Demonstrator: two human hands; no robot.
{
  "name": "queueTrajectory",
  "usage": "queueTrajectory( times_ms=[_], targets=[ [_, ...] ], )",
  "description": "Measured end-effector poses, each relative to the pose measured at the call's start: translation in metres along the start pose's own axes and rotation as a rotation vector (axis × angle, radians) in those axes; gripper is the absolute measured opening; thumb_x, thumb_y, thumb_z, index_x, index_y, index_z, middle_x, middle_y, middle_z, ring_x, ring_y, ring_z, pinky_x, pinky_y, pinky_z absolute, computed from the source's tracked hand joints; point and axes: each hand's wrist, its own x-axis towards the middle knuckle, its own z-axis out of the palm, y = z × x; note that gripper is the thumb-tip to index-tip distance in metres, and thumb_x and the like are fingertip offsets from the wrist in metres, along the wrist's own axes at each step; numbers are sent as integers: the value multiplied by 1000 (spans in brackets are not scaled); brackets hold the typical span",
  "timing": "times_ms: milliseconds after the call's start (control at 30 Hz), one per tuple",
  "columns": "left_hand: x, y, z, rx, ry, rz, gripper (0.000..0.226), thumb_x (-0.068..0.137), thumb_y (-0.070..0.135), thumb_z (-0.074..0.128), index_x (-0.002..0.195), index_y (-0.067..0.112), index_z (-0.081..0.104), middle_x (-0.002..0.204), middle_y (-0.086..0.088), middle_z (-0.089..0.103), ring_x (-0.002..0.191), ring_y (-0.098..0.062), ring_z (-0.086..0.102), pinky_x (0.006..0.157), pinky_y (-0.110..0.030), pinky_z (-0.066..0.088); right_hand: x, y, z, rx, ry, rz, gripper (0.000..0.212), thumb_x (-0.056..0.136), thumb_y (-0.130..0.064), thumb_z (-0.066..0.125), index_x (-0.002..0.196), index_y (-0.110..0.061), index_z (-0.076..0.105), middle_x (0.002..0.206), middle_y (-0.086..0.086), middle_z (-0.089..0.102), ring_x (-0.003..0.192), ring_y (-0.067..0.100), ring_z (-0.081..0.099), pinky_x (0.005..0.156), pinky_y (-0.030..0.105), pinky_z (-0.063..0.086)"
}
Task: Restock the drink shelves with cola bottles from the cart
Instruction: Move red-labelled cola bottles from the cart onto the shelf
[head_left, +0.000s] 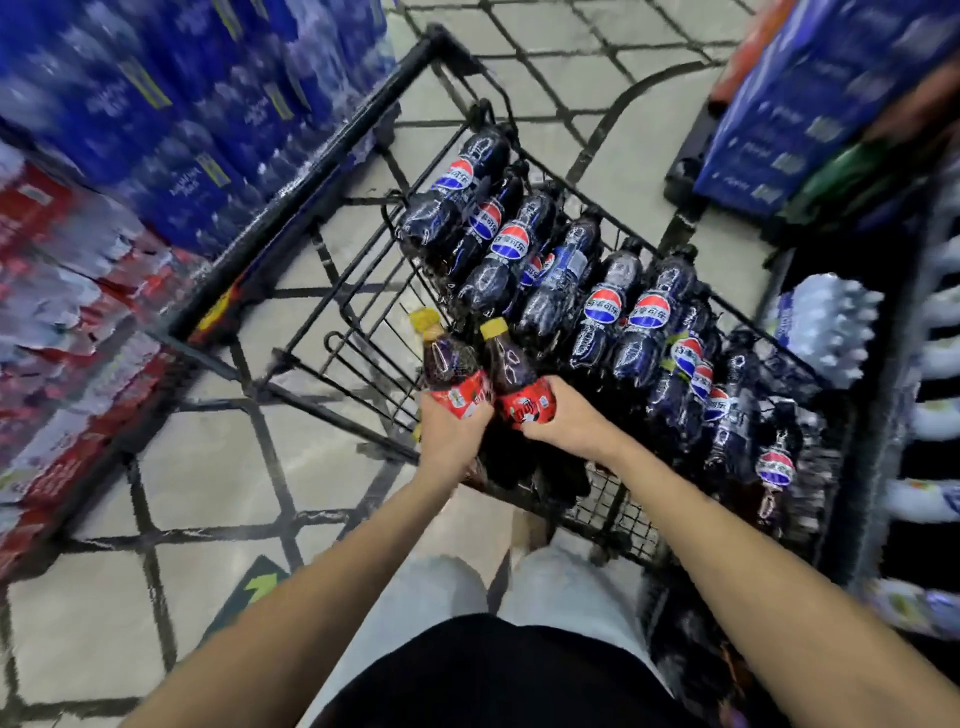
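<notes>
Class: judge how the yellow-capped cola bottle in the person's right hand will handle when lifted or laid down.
Probably heavy for its size: the bottle looks full of dark cola. Likely stiff: the right hand wrapped round it leaves no visible dent. Its round body would probably roll if laid flat.
</notes>
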Motion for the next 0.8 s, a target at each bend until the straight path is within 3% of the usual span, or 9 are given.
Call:
queueTrajectory(
  times_ms=[67, 167, 300, 400, 500, 567, 633, 733, 800],
  targets=[
    [-6, 7, -10, -16, -54, 59, 42, 82, 15, 71, 106, 18, 36, 90, 8, 53, 80, -7, 53, 72, -14, 37, -17, -9, 3, 22, 86, -26, 61, 74, -11, 76, 125, -11, 44, 113, 7, 57, 97, 19, 60, 84, 28, 50],
    [-15, 19, -26, -22, -148, 146, 46, 82, 14, 70, 116, 6, 41, 108, -7, 59, 94, -17, 57, 82, -25, 43, -46, -24, 6, 20, 205, -61, 58, 73, -11, 77, 121, -15, 45, 111, 5, 58, 94, 16, 59, 78, 19, 46],
    [-30, 46, -46, -37, -335, 271, 53, 79, 17, 67, 121, -6, 45, 109, -17, 63, 88, -16, 58, 87, -34, 50, -90, -43, 10, 47, 406, -94, 51, 74, -9, 76, 112, -18, 45, 92, -12, 55, 74, -6, 55, 64, 2, 40],
    [-49, 60, -53, -30, -470, 322, 48, 81, 21, 65, 120, -2, 48, 99, -5, 60, 80, -6, 55, 70, -16, 46, -132, -51, 16, 153, 497, -92, 44, 79, -11, 73, 113, -18, 47, 90, -10, 59, 74, 1, 57, 63, 5, 42],
    [-84, 62, -54, -43, -607, 329, 24, 83, 24, 59, 103, 12, 55, 89, 2, 59, 80, -10, 55, 71, -26, 46, -183, -49, 27, 258, 607, -65, 37, 81, -15, 72, 112, -21, 52, 91, -9, 62, 76, 2, 58, 64, 6, 43],
    [-112, 52, -52, -32, -712, 296, 29, 72, 33, 53, 96, 16, 56, 90, -5, 61, 85, -18, 56, 79, -35, 47, -221, -40, 43, 340, 681, -31, 34, 77, -24, 72, 107, -23, 56, 87, -8, 63, 71, 1, 56, 66, 10, 44],
    [-139, 33, -49, 6, -849, 253, 42, 68, 34, 51, 97, 5, 59, 95, -20, 62, 88, -27, 59, 85, -44, 48, -257, -24, 65, 448, 777, -2, 36, 70, -31, 69, 104, -24, 58, 85, -9, 63, 72, 1, 55, 67, 11, 43],
    [-186, -1, -50, 125, -1097, 247, 34, 74, 35, 53, 91, 8, 65, 93, -23, 63, 86, -29, 58, 84, -46, 47, -307, 10, 104, 625, 953, 62, 25, 85, -18, 65, 108, -22, 57, 91, -7, 62, 83, 7, 56, 67, 7, 42],
    [-220, -29, -55, 188, -1199, 279, 34, 81, 36, 56, 99, 10, 68, 102, -18, 68, 94, -28, 62, 89, -45, 48, -340, 32, 135, 719, 1065, 134, 17, 91, -15, 59, 105, -23, 57, 87, -10, 60, 80, 6, 55, 63, 6, 40]
  ],
)
